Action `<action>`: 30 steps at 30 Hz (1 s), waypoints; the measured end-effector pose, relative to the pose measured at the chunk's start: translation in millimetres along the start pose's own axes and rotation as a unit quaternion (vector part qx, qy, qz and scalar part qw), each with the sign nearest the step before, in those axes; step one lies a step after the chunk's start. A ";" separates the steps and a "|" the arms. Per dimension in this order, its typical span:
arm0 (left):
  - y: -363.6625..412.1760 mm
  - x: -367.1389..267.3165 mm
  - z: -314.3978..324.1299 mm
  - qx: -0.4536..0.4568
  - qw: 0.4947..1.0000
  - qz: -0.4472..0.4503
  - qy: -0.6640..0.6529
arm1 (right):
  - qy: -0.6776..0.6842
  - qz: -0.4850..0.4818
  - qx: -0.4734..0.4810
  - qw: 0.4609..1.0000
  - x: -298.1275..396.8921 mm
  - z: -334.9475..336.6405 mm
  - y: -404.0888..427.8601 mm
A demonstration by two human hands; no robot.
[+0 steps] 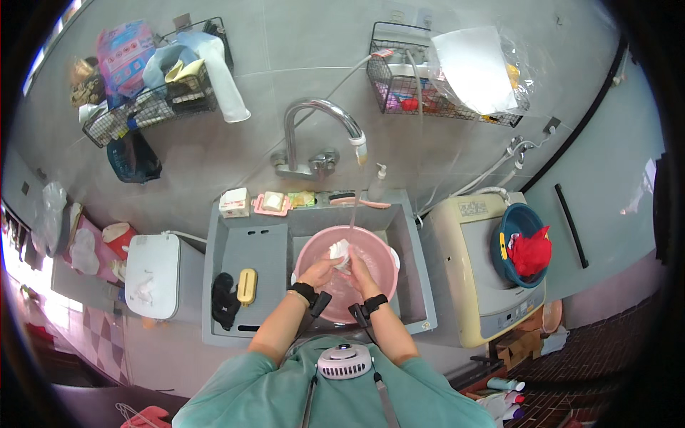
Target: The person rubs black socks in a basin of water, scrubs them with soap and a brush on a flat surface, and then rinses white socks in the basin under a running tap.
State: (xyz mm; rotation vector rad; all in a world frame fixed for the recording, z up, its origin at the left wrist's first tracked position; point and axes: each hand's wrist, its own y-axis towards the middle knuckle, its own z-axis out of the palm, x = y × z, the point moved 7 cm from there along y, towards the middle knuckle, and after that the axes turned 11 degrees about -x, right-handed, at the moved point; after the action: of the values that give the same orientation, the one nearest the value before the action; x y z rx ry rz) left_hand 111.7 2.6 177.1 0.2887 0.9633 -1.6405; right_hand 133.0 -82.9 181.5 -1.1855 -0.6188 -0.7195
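Both hands are over a pink plastic basin (303, 254) standing in a grey laundry sink (425, 299). My left hand (320, 271) and my right hand (359, 270) hold a small bunched white cloth (339, 250) between them. A thin stream of water falls from the chrome faucet (321, 104) and meets the basin near my right fingers. Clear water covers part of the basin floor. On the ribbed washboard (259, 291) to the left lie a yellow scrubbing brush (246, 287) and a black cloth item (225, 302).
Along the sink's back ledge sit a soap box (234, 203), a soap bar in a pink dish (273, 202), a pink-handled brush (358, 201) and a pump bottle (377, 183). A washing machine (460, 241) at right carries a blue basin (497, 262) with red cloth (530, 252). Wire baskets (155, 109) hang above.
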 end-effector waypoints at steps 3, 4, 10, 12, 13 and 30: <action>9.5 1.3 -3.1 -0.010 0.998 0.046 0.039 | -0.091 -0.059 -0.027 0.994 7.7 1.2 5.5; 16.9 1.6 -7.6 -0.023 0.997 0.056 0.046 | -0.100 -0.090 -0.055 0.989 13.7 1.3 10.0; 23.7 -1.7 -29.1 -0.153 0.974 0.117 0.118 | -0.053 -0.019 -0.113 0.992 3.6 15.3 25.1; 21.2 -6.8 -29.0 -0.163 0.970 0.123 0.131 | -0.051 -0.009 -0.098 0.994 -2.2 16.1 31.6; 20.0 -14.6 -28.7 -0.180 0.949 0.155 0.206 | -0.029 0.010 -0.107 0.994 -8.1 14.2 35.5; 47.3 21.6 -150.8 -0.330 0.938 0.098 0.041 | 0.120 -0.041 -0.186 0.974 30.7 0.6 115.2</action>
State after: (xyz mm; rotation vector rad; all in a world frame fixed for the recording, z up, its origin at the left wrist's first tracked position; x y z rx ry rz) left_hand 102.7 94.9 47.4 -0.0097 1.4380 -1.0517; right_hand 241.5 -63.5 136.2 -1.3937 -0.3392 -1.0648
